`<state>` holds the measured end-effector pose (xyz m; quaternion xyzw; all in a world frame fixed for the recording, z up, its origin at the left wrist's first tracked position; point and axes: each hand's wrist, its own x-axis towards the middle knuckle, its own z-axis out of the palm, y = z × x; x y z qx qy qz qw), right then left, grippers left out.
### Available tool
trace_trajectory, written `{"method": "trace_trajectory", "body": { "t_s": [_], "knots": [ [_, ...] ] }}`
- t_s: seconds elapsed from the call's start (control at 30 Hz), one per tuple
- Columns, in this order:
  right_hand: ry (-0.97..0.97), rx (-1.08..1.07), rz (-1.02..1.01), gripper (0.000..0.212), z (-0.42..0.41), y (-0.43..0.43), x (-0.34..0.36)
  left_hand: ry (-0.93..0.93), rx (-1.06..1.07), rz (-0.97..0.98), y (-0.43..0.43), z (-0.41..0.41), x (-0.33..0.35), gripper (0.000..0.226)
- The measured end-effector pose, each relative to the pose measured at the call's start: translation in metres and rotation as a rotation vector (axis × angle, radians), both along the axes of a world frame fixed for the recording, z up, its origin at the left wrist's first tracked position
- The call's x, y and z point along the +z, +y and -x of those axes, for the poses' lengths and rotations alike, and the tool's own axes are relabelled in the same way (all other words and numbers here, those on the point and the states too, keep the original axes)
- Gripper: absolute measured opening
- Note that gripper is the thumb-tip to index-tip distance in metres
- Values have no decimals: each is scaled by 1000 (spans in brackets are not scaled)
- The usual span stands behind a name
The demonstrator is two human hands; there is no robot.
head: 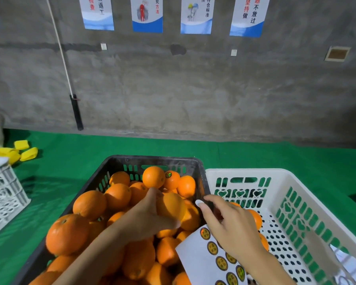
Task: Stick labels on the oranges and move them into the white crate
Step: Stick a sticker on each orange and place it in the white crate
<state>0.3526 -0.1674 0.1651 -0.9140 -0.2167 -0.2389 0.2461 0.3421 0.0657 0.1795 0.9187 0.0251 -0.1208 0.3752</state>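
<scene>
A black crate (162, 160) in front of me is heaped with oranges. My left hand (146, 217) grips one orange (171, 204) at the top of the heap. My right hand (230, 223) hovers over the wall between the two crates, just right of that orange, fingers curled, index finger stretched towards it; whether a label is on the fingertip I cannot tell. A white sheet of round gold-green labels (212, 258) lies on the oranges beneath my right wrist. The white crate (280, 182) on the right holds a few oranges (256, 218), partly hidden by my right hand.
Green cloth (80, 153) covers the table up to a grey concrete wall. Another white crate (4, 192) stands at the left edge, with yellow plastic pieces (27, 152) behind it. One orange (171, 178) at the back of the black crate carries a label.
</scene>
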Motion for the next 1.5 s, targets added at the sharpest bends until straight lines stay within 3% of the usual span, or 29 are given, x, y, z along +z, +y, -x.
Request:
{"method": "trace_trajectory", "body": {
  "t_s": [0.13,0.3,0.4,0.57,0.73,0.97,1.07,1.13,1.2,1.33,1.5],
  "knots": [
    [-75,20,-13,31,4,2,1,-51,5,100,-15,8,-2,79],
    [-197,120,-80,16,2,4,-5,-144,-75,13,-31,12,-6,82],
    [-237,169,-82,19,-2,1,-10,-215,-89,53,-34,14,-7,83],
    [-196,309,-66,24,-4,3,-14,-270,-69,95,-33,15,-8,74],
    [-133,316,-49,38,1,2,-6,-297,-65,116,-32,15,-3,75],
    [-31,330,-117,36,3,4,-7,-321,-49,131,-32,15,-7,74],
    [97,263,-155,52,4,3,-7,-339,-52,172,-34,15,-9,72],
    [218,211,-157,76,2,1,-8,-414,-73,72,-37,17,-9,75],
    [290,186,-145,85,0,1,-8,-487,-94,32,-40,20,-7,74],
    [357,178,-243,79,-2,0,-6,-511,-106,71,-43,20,-8,75],
    [373,193,-371,48,0,3,-4,-365,-110,321,-46,18,-12,102]
  ]
}}
